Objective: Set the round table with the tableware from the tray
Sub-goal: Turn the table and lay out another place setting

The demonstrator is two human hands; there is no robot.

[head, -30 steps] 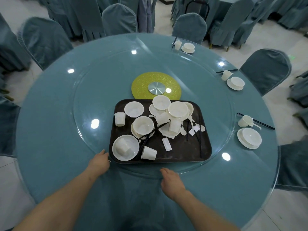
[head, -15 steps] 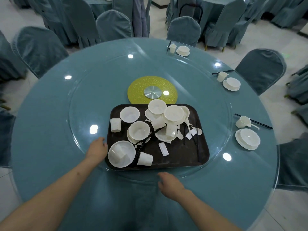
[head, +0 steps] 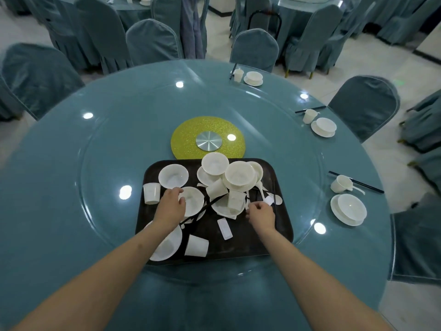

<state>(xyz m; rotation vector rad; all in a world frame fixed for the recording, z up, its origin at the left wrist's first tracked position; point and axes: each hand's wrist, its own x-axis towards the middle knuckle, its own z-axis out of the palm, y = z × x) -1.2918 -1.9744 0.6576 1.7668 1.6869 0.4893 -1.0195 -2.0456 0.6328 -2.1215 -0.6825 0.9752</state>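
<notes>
A dark tray (head: 253, 244) lies on the glass turntable (head: 114, 151) of the round blue table (head: 59, 223), right in front of me. It carries a jumble of white bowls, plates, cups, spoons and black chopsticks. My left hand (head: 170, 207) is over the tray's left half, with fingers and thumb curled on the rim of a white bowl (head: 194, 204). My right hand (head: 260, 215) is over the right half, fingers curled at the edge of a plate (head: 222, 207) beside black chopsticks (head: 274, 199). What it holds is hidden.
Three place settings with bowl, cup and chopsticks stand along the table's right rim: a near place setting (head: 348, 210), a middle place setting (head: 323, 126) and a far place setting (head: 253, 78). A gold disc (head: 188, 139) marks the centre. Covered chairs (head: 364, 103) ring the table.
Both hands left the turntable's near edge and reached forward over the tray, the left to the bowl, the right to the chopsticks area. The view tilted down and closer.
</notes>
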